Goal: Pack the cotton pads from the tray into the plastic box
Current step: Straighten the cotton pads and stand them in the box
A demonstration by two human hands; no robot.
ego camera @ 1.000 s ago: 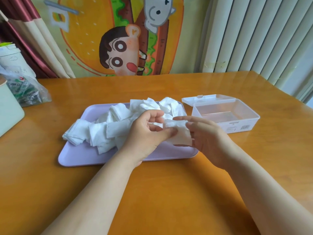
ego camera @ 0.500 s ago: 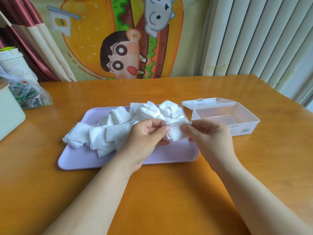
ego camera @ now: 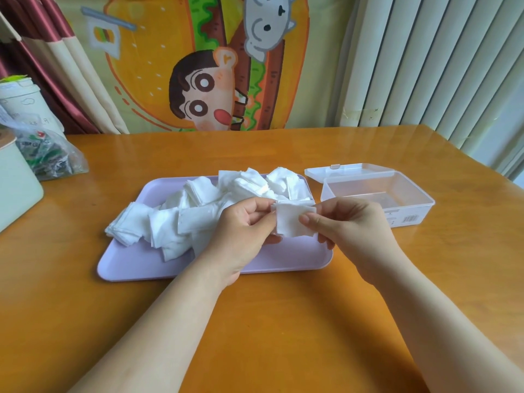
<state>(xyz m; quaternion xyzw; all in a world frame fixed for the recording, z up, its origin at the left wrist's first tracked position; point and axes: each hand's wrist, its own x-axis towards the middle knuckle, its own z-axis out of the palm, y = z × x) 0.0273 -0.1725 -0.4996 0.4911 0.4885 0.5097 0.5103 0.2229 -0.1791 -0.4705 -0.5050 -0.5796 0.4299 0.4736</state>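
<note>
A lilac tray [ego camera: 283,258] lies on the wooden table with a loose heap of several white square cotton pads [ego camera: 198,211]. Above the tray's right end, my left hand [ego camera: 241,234] and my right hand [ego camera: 354,222] both pinch one small stack of cotton pads [ego camera: 290,221], held flat and facing me. The left fingers grip its left edge, the right thumb and fingers its right edge. The clear plastic box [ego camera: 411,214] stands just right of the tray, with nothing visible inside it. Its lid [ego camera: 346,171] is flipped open toward the back.
A pale green container [ego camera: 17,188] and a clear bag of packets [ego camera: 48,157] sit at the table's left edge, with a white tub [ego camera: 25,106] behind them. Curtains and a cartoon hanging back the table. Bare tabletop [ego camera: 283,321] lies in front of the tray.
The crumpled pads between my hands have been squared into a flat stack and lifted slightly. Both hands stayed above the tray's right end.
</note>
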